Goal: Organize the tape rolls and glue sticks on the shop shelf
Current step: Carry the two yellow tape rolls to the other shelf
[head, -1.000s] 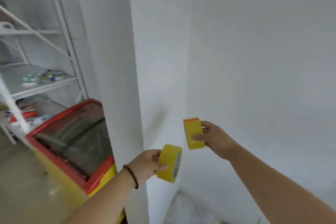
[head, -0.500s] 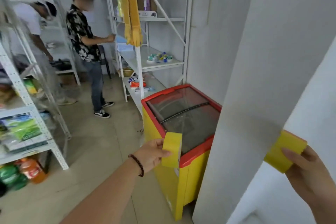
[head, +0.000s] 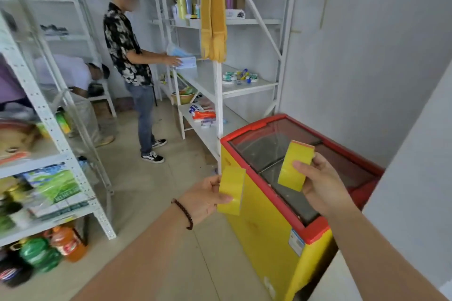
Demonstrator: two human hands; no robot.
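A: Your left hand [head: 203, 199] pinches one yellow tape roll [head: 231, 190] by its edge; your right hand [head: 322, 186] clamps another tape roll [head: 296, 166], both above the freezer [head: 264, 232].

B: Those light fingertip grips could slip while you walk to the shelf [head: 247, 85].

Bright, even light; soft blur, edges bent.

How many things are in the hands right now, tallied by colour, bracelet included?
Yellow tape rolls: 2, one in the left hand at, one in the right hand at
Dark bead bracelet: 1, on the left wrist
Total: 3
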